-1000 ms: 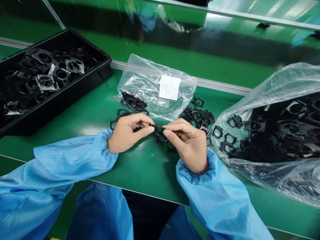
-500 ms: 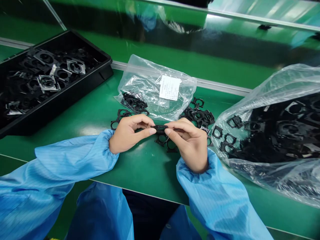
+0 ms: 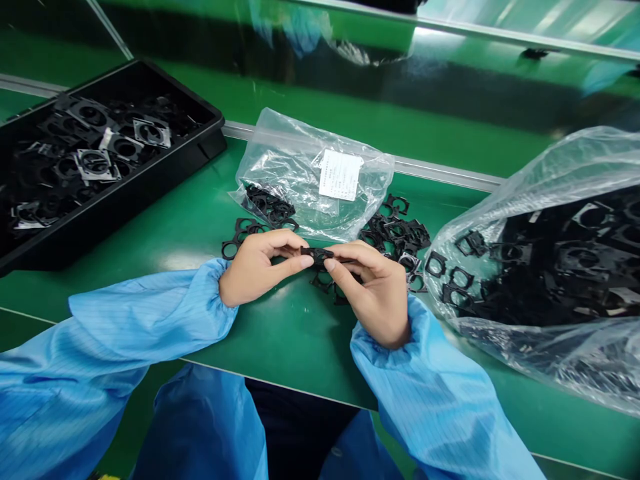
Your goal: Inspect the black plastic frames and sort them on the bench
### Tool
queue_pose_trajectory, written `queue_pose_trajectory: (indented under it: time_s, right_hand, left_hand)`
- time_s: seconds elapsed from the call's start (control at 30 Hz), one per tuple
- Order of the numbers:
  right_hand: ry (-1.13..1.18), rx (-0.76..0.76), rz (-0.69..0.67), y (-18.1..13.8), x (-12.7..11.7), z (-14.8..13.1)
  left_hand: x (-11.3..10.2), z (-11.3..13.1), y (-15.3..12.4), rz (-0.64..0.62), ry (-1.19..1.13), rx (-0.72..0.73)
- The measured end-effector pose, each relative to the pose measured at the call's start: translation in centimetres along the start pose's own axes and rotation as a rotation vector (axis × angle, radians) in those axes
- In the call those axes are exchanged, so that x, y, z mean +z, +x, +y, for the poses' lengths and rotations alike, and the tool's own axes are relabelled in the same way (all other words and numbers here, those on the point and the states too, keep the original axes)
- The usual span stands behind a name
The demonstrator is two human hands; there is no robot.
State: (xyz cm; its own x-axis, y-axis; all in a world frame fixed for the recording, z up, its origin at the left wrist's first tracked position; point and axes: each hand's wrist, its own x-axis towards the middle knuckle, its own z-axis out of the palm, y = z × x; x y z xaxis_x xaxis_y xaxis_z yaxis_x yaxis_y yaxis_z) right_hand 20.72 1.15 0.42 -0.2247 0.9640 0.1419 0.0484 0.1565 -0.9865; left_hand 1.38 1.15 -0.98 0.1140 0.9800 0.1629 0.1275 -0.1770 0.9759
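Between my two hands is a small black plastic part [image 3: 317,254], seen nearly edge-on above the green table [image 3: 295,333]. My left hand [image 3: 263,265] pinches its left end between thumb and fingers. On its right end, my right hand [image 3: 373,283] closes with thumb and forefinger. The fingertips cover both ends of the part. Behind and below the hands lie loose black frames with round openings [image 3: 395,230], several of them partly hidden by my right hand. A few more black frames [image 3: 245,227] lie beyond my left hand.
A black bin [image 3: 200,143] full of similar frames stands at the left. Against the back edge lies a clear plastic bag [image 3: 295,150] with a white label [image 3: 340,175] and black parts inside. A large open clear bag [image 3: 475,213] holding many black frames takes up the right side.
My right hand has shifted slightly left and turned a little. The black part has tilted between my fingers. My left hand has barely moved.
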Motion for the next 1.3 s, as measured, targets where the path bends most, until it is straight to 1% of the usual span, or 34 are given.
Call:
queue_pose_trajectory:
  time_s: [0.27, 0.47, 0.53, 0.67, 0.83, 0.97, 1.2, 1.3]
  right_hand:
    - [-0.054, -0.005, -0.036, -0.06, 0.04, -0.27]
    - [0.091, 0.115, -0.103, 0.27, -0.09, -0.72]
    - [0.127, 0.123, -0.123, 0.33, -0.08, -0.88]
    - [0.102, 0.104, -0.102, 0.17, -0.03, -0.88]
    - [0.124, 0.104, -0.048, 0.14, -0.07, -0.48]
    - [0.151, 0.129, -0.061, 0.37, -0.08, -0.48]
    - [0.089, 0.147, -0.070, 0.46, -0.07, -0.71]
    - [0.091, 0.148, -0.091, 0.48, -0.13, -0.74]
  left_hand:
    - [-0.15, -0.02, -0.21, -0.034, 0.001, 0.046]
    - [-0.16, 0.21, -0.23, -0.087, -0.067, 0.029]
    - [-0.18, 0.34, -0.24, -0.097, -0.073, 0.022]
    - [-0.35, 0.43, -0.19, -0.104, -0.040, 0.015]
    - [-0.54, 0.25, -0.14, -0.062, 0.043, 0.005]
    - [-0.46, 0.16, -0.19, -0.050, 0.040, 0.002]
    - [-0.33, 0.32, -0.03, -0.030, -0.013, -0.003]
    - [-0.51, 0.57, 0.10, -0.075, -0.026, -0.012]
